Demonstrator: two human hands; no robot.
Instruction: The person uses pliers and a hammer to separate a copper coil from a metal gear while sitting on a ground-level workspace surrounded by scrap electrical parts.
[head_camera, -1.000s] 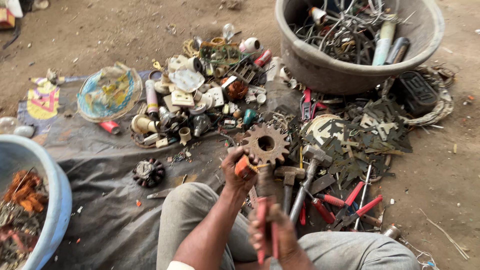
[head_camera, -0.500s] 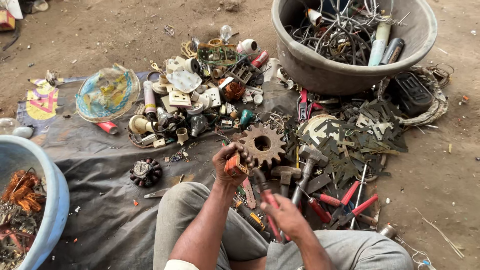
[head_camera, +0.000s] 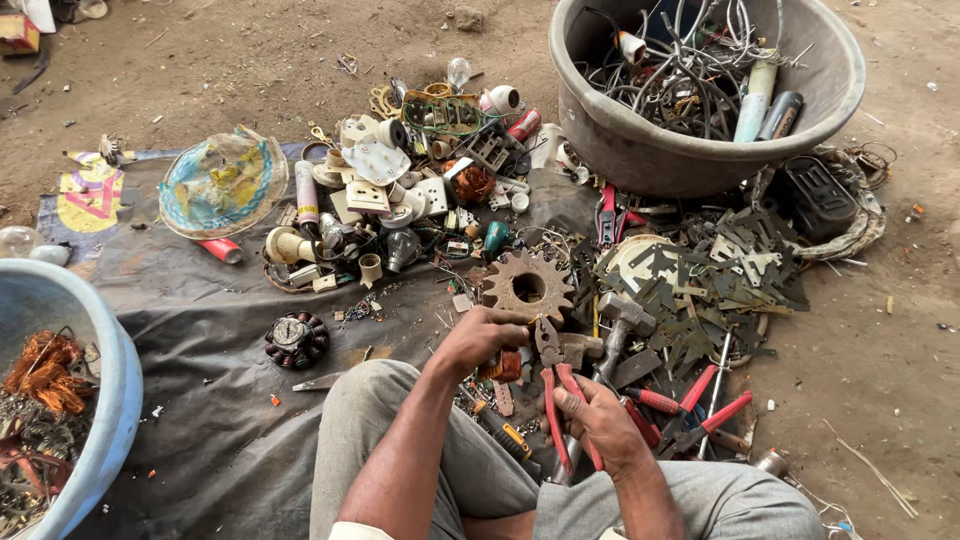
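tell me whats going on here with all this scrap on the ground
A person sits on a dark tarp among sorted scrap. The right hand grips red-handled pliers, whose nose meets a small copper-wound part held by the left hand. A rusty gear and a hammer lie just ahead. A grey tub of wires stands ahead to the right, a blue tub with copper scrap at the left.
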